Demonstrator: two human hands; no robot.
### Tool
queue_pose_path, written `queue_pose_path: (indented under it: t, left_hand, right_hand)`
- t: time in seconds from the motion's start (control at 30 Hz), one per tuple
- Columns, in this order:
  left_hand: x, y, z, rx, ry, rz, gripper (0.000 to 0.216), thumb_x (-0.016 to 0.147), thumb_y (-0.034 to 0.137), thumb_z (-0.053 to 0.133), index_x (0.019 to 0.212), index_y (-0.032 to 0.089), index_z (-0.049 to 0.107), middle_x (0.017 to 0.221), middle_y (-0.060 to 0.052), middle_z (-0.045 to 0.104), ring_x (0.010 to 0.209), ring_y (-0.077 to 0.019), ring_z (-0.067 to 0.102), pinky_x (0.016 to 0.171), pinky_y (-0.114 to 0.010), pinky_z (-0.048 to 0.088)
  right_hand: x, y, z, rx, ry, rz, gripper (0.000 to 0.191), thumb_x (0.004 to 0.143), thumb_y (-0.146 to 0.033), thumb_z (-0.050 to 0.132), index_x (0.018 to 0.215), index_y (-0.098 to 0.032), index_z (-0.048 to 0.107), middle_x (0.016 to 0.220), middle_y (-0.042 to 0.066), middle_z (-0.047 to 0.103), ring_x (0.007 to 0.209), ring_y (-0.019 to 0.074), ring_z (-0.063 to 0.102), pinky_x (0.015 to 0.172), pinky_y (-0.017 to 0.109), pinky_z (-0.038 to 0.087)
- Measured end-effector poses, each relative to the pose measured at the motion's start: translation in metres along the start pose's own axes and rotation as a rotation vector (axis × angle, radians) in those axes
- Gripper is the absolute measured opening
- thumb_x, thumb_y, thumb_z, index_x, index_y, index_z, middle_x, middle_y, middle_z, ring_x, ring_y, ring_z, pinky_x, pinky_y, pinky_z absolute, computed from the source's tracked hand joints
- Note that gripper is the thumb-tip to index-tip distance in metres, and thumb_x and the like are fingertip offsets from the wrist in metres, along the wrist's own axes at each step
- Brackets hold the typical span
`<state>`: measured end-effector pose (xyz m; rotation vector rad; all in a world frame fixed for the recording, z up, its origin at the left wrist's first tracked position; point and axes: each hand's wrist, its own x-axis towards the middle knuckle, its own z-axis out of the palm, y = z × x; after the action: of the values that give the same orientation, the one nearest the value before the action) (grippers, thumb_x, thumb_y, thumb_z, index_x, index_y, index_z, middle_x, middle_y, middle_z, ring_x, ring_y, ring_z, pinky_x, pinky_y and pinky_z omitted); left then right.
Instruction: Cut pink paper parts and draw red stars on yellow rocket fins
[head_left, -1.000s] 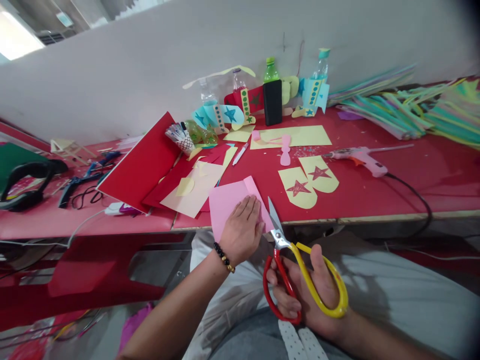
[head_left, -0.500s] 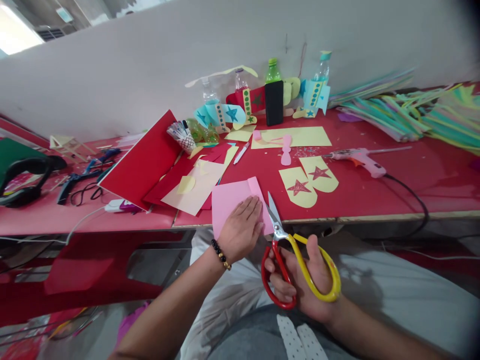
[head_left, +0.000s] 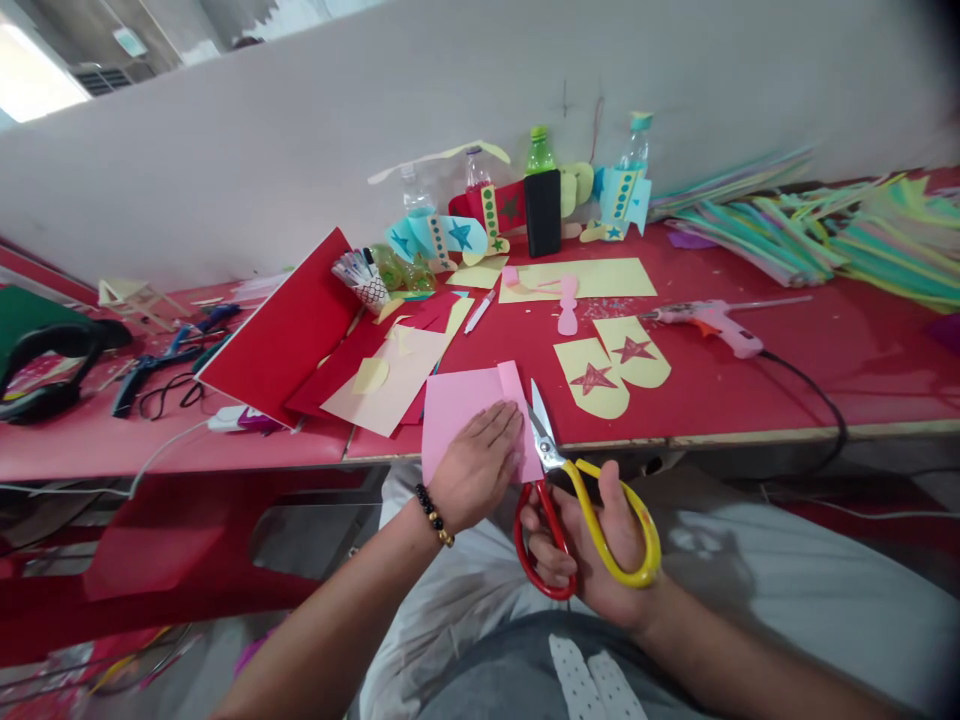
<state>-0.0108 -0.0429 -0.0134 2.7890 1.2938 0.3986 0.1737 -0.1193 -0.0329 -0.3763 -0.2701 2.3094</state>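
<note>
My left hand (head_left: 477,462) lies flat, fingers spread, on a folded pink paper sheet (head_left: 457,404) that overhangs the front edge of the red table (head_left: 787,380). My right hand (head_left: 600,540) grips scissors (head_left: 577,510) with one red and one yellow handle loop. The blades are slightly apart and reach the right edge of the pink sheet, just beside my left fingertips.
Two yellow cut-outs with red stars (head_left: 611,365) lie right of the sheet. A pink glue gun (head_left: 712,320) with a black cord lies further right. Red and yellow paper (head_left: 330,350) is piled at left. Decorated bottles (head_left: 540,195) stand at the wall, coloured sheets (head_left: 825,235) stacked right.
My right hand has brought the scissors up and left, so the blades now meet the pink sheet's edge. The left hand stays pressed on the sheet.
</note>
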Motion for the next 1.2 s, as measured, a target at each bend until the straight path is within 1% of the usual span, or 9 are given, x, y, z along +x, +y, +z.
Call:
queue_pose_path:
  t: [0.17, 0.33, 0.43, 0.57, 0.73, 0.9, 0.97, 1.07, 1.2]
  left_hand:
    - [0.000, -0.001, 0.000, 0.001, 0.001, 0.023, 0.048, 0.100, 0.027, 0.036, 0.144, 0.009, 0.039, 0.153, -0.013, 0.036, 0.144, -0.0209, 0.030, 0.120, -0.041, 0.028]
    - [-0.001, -0.004, 0.000, -0.017, 0.015, 0.035, 0.049, 0.099, 0.027, 0.039, 0.145, 0.010, 0.038, 0.153, -0.014, 0.037, 0.144, -0.0206, 0.029, 0.120, -0.042, 0.027]
    - [-0.001, -0.007, -0.005, -0.047, -0.028, 0.080, 0.061, 0.097, 0.045, 0.046, 0.145, 0.010, 0.037, 0.153, -0.014, 0.036, 0.145, -0.0219, 0.028, 0.121, -0.042, 0.025]
    - [0.002, -0.016, -0.012, -0.117, -0.102, 0.178, 0.093, 0.077, 0.068, 0.063, 0.146, 0.012, 0.036, 0.152, -0.015, 0.037, 0.144, -0.0244, 0.030, 0.121, -0.042, 0.023]
    - [0.005, -0.028, -0.019, -0.176, -0.103, 0.255, 0.068, 0.076, 0.044, 0.073, 0.134, 0.019, 0.050, 0.148, -0.012, 0.045, 0.142, -0.0229, 0.035, 0.120, -0.043, 0.024]
    - [-0.005, -0.038, -0.028, -0.191, -0.112, 0.214, 0.073, 0.072, 0.054, 0.075, 0.133, 0.022, 0.051, 0.147, -0.011, 0.046, 0.142, -0.0257, 0.034, 0.119, -0.048, 0.022]
    - [-0.008, -0.042, -0.030, -0.188, -0.105, 0.148, 0.072, 0.078, 0.058, 0.069, 0.137, 0.023, 0.047, 0.147, -0.011, 0.046, 0.142, -0.0258, 0.034, 0.119, -0.048, 0.024]
    - [-0.005, -0.047, -0.033, -0.201, -0.120, 0.090, 0.056, 0.092, 0.048, 0.054, 0.142, 0.025, 0.042, 0.147, -0.009, 0.047, 0.140, -0.0238, 0.036, 0.117, -0.047, 0.026]
    - [0.013, -0.057, -0.033, -0.313, -0.151, 0.167, 0.044, 0.099, 0.034, 0.044, 0.142, 0.025, 0.041, 0.144, -0.007, 0.049, 0.139, -0.0211, 0.037, 0.116, -0.043, 0.030]
  right_hand:
    - [-0.003, -0.001, 0.001, 0.011, -0.004, -0.002, 0.084, 0.075, -0.089, 0.024, 0.094, -0.015, 0.058, 0.084, 0.007, 0.062, 0.044, 0.0077, 0.039, 0.046, 0.025, 0.030]
    - [0.003, -0.007, 0.006, -0.008, -0.004, 0.014, 0.080, 0.073, -0.089, 0.028, 0.090, -0.016, 0.057, 0.077, 0.005, 0.060, 0.044, 0.0085, 0.039, 0.047, 0.025, 0.030]
    - [-0.001, -0.009, 0.003, -0.039, 0.012, 0.024, 0.081, 0.073, -0.089, 0.026, 0.089, -0.016, 0.057, 0.077, 0.005, 0.060, 0.044, 0.0082, 0.039, 0.047, 0.025, 0.031]
    - [-0.022, -0.009, -0.007, -0.135, 0.067, 0.024, 0.076, 0.076, -0.086, 0.029, 0.092, -0.016, 0.056, 0.084, 0.006, 0.061, 0.042, 0.0063, 0.040, 0.043, 0.024, 0.031]
    - [-0.049, -0.026, -0.018, -0.415, 0.193, 0.021, 0.059, 0.085, -0.074, 0.037, 0.091, -0.018, 0.056, 0.084, 0.005, 0.060, 0.042, 0.0051, 0.039, 0.041, 0.023, 0.028]
    - [-0.064, -0.058, -0.025, -0.634, 0.294, 0.103, 0.044, 0.089, -0.062, 0.046, 0.098, -0.020, 0.058, 0.087, 0.009, 0.062, 0.043, 0.0061, 0.039, 0.042, 0.025, 0.021]
    - [-0.068, -0.069, -0.026, -0.665, 0.302, 0.124, 0.042, 0.088, -0.060, 0.050, 0.100, -0.021, 0.059, 0.087, 0.011, 0.062, 0.043, 0.0070, 0.039, 0.042, 0.027, 0.020]
    - [-0.073, -0.078, -0.025, -0.720, 0.323, 0.124, 0.045, 0.083, -0.061, 0.057, 0.097, -0.019, 0.063, 0.083, 0.013, 0.062, 0.042, 0.0063, 0.038, 0.041, 0.027, 0.018]
    - [-0.078, -0.087, -0.019, -0.889, 0.354, 0.076, 0.047, 0.082, -0.060, 0.059, 0.098, -0.016, 0.068, 0.080, 0.014, 0.061, 0.043, 0.0049, 0.036, 0.042, 0.026, 0.016]
